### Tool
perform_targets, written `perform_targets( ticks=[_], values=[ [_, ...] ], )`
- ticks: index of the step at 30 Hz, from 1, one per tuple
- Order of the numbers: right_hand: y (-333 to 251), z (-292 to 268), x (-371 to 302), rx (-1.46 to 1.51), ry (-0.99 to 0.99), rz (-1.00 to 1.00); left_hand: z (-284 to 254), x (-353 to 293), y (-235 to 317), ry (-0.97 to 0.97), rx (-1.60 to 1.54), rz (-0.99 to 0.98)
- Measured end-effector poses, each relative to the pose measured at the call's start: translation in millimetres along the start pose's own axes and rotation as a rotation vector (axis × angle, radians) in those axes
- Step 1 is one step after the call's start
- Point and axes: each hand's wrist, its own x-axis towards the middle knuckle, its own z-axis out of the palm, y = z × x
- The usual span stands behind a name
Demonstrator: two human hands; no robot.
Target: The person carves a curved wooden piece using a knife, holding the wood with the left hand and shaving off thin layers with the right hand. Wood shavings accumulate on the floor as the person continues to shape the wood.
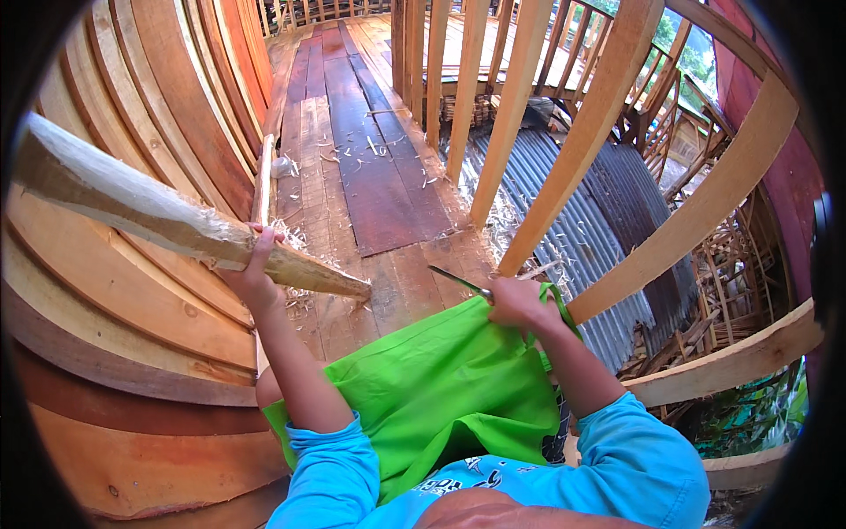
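Observation:
My left hand (253,275) is wrapped round a long wooden pole (159,207). The pole slants from the upper left down to a tapered end near the floor; pale bark covers its upper part, and bare yellowish wood shows lower down. In my right hand (518,302) is a knife (460,280), its narrow dark blade pointing left and away from me, apart from the pole. The knife's handle is mostly hidden by my fingers. Bright green cloth (423,366) covers my lap, and my right hand rests at its far right edge.
Curled wood shavings (293,236) are scattered over the plank floor (388,198). A wall of overlapping boards (167,300) rises on the left. Upright wooden slats (577,145) form a railing on the right, with corrugated metal sheets (577,234) below it.

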Motion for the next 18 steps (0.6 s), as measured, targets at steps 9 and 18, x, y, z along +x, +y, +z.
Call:
perform_targets(
  ticks=[9, 18],
  values=[
    [-95, -95, 22, 0.779, -0.018, -0.087, 19, -6, 1, 0.037, 0.068, 0.011],
    [-208, -106, 139, 1.804, 0.046, -0.016, 29, -11, -7, 0.019, 0.185, 0.015]
  ],
)
